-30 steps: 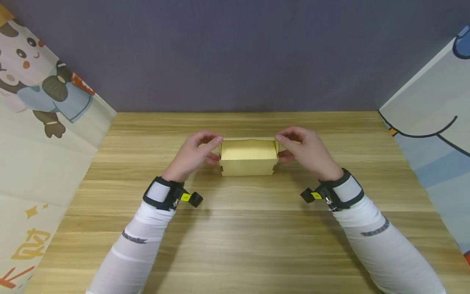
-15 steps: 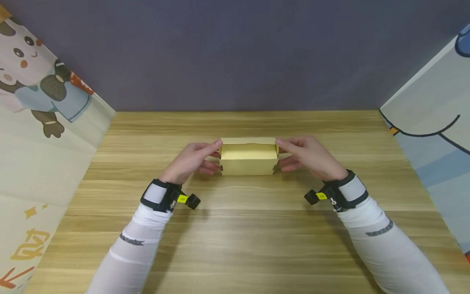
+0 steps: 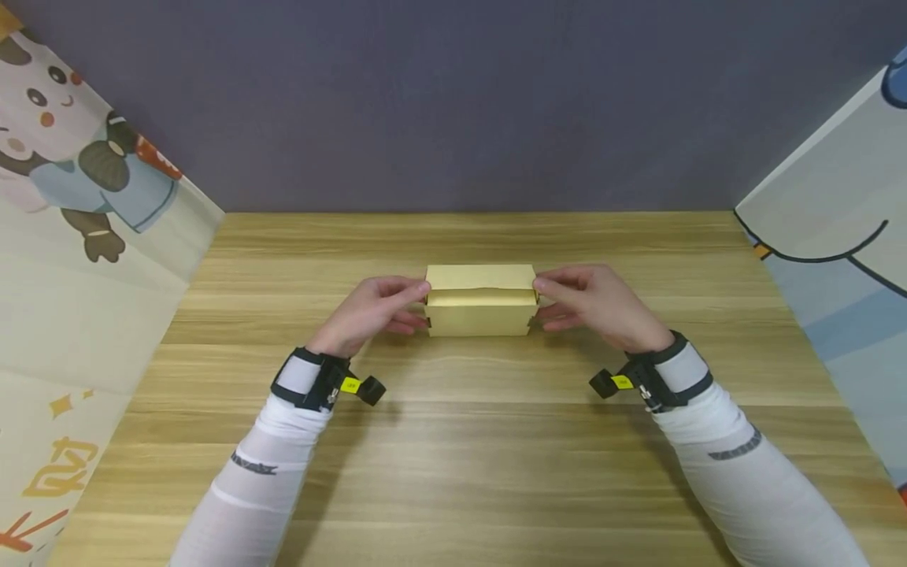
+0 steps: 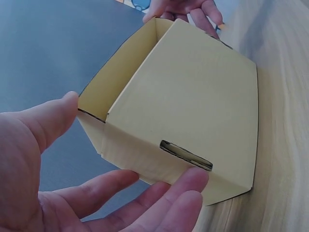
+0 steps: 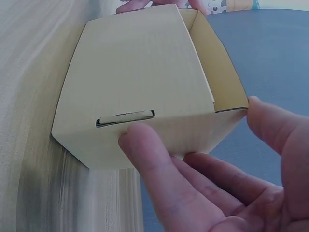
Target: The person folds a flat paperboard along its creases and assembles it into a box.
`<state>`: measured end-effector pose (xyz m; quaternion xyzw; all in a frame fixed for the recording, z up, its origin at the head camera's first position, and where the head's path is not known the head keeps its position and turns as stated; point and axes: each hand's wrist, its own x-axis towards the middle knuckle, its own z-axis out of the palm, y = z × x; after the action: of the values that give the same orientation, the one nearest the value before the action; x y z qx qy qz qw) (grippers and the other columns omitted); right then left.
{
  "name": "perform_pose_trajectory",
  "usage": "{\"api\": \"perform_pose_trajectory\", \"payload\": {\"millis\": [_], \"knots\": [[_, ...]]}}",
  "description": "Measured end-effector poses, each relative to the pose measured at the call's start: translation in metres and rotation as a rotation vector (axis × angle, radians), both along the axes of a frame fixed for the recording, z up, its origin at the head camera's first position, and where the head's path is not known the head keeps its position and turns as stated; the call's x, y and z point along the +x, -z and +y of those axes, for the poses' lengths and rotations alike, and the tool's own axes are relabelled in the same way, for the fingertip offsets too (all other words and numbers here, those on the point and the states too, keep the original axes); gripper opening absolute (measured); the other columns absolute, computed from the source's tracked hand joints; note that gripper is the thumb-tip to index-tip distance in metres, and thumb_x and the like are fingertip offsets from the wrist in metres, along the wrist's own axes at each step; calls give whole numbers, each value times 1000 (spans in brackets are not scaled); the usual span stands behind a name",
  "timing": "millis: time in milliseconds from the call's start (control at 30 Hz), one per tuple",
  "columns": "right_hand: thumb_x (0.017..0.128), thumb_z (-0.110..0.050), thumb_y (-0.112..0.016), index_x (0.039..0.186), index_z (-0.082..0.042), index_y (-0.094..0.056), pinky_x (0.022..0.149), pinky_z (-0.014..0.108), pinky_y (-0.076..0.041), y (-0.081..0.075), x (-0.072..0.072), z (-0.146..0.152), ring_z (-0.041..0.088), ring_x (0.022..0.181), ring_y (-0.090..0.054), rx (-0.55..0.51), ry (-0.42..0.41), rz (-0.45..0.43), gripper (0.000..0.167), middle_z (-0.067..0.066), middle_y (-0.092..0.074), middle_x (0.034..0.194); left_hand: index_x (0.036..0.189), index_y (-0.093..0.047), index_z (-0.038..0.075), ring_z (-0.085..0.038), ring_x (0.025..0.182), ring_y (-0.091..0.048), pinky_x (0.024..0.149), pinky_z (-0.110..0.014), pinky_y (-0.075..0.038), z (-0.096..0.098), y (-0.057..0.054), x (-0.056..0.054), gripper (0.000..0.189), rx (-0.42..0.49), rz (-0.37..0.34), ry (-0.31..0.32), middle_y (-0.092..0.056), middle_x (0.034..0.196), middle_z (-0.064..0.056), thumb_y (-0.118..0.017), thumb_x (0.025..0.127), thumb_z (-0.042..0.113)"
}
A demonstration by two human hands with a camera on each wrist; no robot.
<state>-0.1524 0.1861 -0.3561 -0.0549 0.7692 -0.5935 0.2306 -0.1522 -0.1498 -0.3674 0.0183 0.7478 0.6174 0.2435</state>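
A small yellowish cardboard box (image 3: 478, 321) stands on the wooden table, its hinged lid (image 3: 480, 276) tilted partway down over the opening. A gap still shows between the lid's front edge and the front wall. My left hand (image 3: 372, 311) holds the left end, thumb at the lid's corner and fingers against the end wall. At the other end my right hand (image 3: 598, 307) grips the same way, with its thumb on the lid corner. Slots show at the lower front corners: the left slot (image 4: 186, 155) in the left wrist view, the right slot (image 5: 125, 118) in the right wrist view.
The wooden table (image 3: 482, 465) runs back to a dark grey panel (image 3: 468, 102). Cartoon-printed cloths flank it, a left cloth (image 3: 42, 315) and a right cloth (image 3: 836, 252). Both wrists wear black straps with small cameras.
The lid has swung forward and down from nearly upright, narrowing the opening. Both thumbs have come down with it, and the fingers have shifted lower on the box ends. The box stays in place.
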Motion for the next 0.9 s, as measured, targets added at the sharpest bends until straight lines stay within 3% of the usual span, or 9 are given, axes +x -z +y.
{"api": "perform_pose_trajectory", "payload": {"millis": [600, 900], "knots": [[88, -34, -70, 139, -3, -50, 81, 44, -58, 8, -2, -1, 38, 106, -64, 36, 7, 44, 63, 17, -59, 129, 137, -51, 5, -35, 100, -68, 91, -47, -54, -3, 4, -1, 61, -25, 41, 41, -63, 123, -14, -69, 88, 38], [86, -33, -72, 137, -3, -52, 80, 42, -58, 10, -1, -3, 34, 102, -67, 45, 23, 61, 62, 16, -58, 130, 135, -53, 6, -34, 99, -68, 93, -49, -52, -2, 5, -1, 57, -18, 42, 23, -62, 122, -13, -71, 88, 33]]}}
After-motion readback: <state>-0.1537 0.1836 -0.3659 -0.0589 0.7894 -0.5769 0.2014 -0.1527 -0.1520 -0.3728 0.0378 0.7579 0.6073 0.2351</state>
